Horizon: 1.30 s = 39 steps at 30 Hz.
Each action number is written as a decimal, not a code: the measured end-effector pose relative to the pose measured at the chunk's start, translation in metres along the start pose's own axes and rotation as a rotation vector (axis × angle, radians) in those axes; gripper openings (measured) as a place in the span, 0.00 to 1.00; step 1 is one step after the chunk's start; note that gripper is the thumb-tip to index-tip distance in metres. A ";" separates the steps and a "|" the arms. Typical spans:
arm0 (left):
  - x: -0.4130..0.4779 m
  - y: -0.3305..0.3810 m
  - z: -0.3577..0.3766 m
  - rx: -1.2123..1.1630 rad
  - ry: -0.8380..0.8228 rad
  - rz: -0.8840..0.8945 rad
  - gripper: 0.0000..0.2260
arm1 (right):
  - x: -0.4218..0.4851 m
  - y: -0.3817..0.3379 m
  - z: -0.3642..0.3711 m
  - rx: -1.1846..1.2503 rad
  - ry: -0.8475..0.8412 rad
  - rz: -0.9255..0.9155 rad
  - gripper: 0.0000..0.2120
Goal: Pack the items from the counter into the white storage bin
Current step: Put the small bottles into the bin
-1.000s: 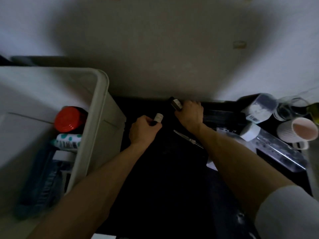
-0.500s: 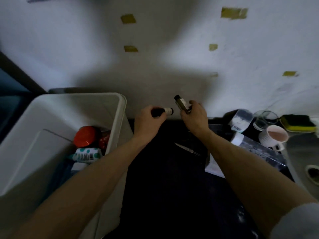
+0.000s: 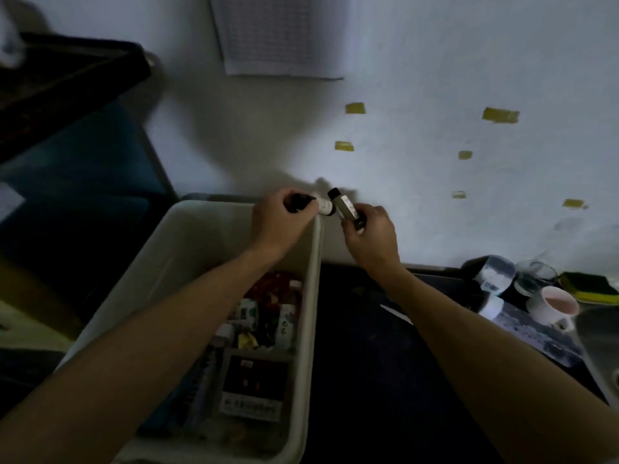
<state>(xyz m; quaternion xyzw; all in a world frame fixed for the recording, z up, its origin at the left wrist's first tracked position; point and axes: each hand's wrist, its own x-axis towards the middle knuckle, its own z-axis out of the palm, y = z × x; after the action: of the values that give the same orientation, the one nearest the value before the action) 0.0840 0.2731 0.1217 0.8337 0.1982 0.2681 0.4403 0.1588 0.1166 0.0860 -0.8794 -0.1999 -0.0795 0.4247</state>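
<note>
- Head view: the left hand is curled round a small dark bottle whose pale end pokes out to the right. It sits mid-frame, above the far right corner of the white storage bin.
- The right hand pinches a labelled vial with a black cap, tilted. It is just right of the bin's rim, so not yet over the opening. The vial's cap is very near the bottle's pale end; whether they touch is unclear.
- The bin fills the lower left of the frame. Its near end is crowded with packets and boxes, and the far end beneath the left hand looks freer.
- The step in hand seems to be putting both into the bin. The right hand should cross the rim leftward before letting go.
- Both look small and possibly glass, so lower them into the freer far end rather than dropping them, one at a time.
- A mug and a glass wait on the worktop at right.
</note>
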 end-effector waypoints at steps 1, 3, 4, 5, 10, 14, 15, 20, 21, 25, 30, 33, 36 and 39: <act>0.003 -0.008 -0.014 0.015 -0.001 -0.007 0.09 | -0.002 -0.012 0.007 0.005 0.000 -0.012 0.15; 0.010 -0.029 -0.043 0.043 -0.031 -0.029 0.11 | -0.008 -0.035 0.024 0.010 -0.022 -0.034 0.17; 0.012 -0.041 -0.056 0.061 -0.054 -0.036 0.12 | -0.013 -0.045 0.032 0.006 -0.039 -0.046 0.17; 0.014 -0.055 -0.067 0.071 -0.087 -0.046 0.13 | -0.017 -0.054 0.041 0.002 -0.058 -0.057 0.17; -0.002 -0.109 -0.110 0.017 -0.258 -0.169 0.21 | -0.042 -0.085 0.084 -0.009 -0.143 -0.084 0.13; -0.014 -0.139 -0.124 0.138 -0.364 -0.238 0.17 | -0.060 -0.096 0.110 -0.104 -0.250 0.004 0.07; -0.016 -0.147 -0.124 0.148 -0.400 -0.257 0.17 | -0.064 -0.098 0.116 -0.132 -0.277 0.034 0.06; -0.030 -0.182 -0.107 0.339 -0.517 -0.242 0.24 | -0.081 -0.098 0.135 -0.323 -0.404 0.173 0.06; -0.033 -0.187 -0.102 0.401 -0.541 -0.224 0.24 | -0.085 -0.096 0.138 -0.382 -0.432 0.185 0.08; -0.044 -0.200 -0.087 0.540 -0.674 -0.136 0.22 | -0.101 -0.081 0.153 -0.590 -0.486 0.235 0.22; -0.045 -0.215 -0.071 0.444 -0.873 -0.132 0.12 | -0.113 -0.072 0.167 -0.623 -0.546 0.211 0.19; -0.049 -0.223 -0.064 0.463 -0.943 -0.087 0.08 | -0.118 -0.069 0.177 -0.596 -0.596 0.251 0.16; -0.055 -0.232 -0.058 0.489 -0.900 -0.050 0.09 | -0.122 -0.061 0.187 -0.536 -0.590 0.260 0.18; -0.061 -0.236 -0.056 0.532 -0.898 -0.080 0.11 | -0.127 -0.056 0.194 -0.428 -0.561 0.294 0.19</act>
<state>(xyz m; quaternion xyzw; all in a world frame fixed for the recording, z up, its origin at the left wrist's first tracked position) -0.0201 0.3997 -0.0667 0.9413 0.0827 -0.1923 0.2648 0.0145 0.2628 -0.0345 -0.9551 -0.1590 0.1862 0.1669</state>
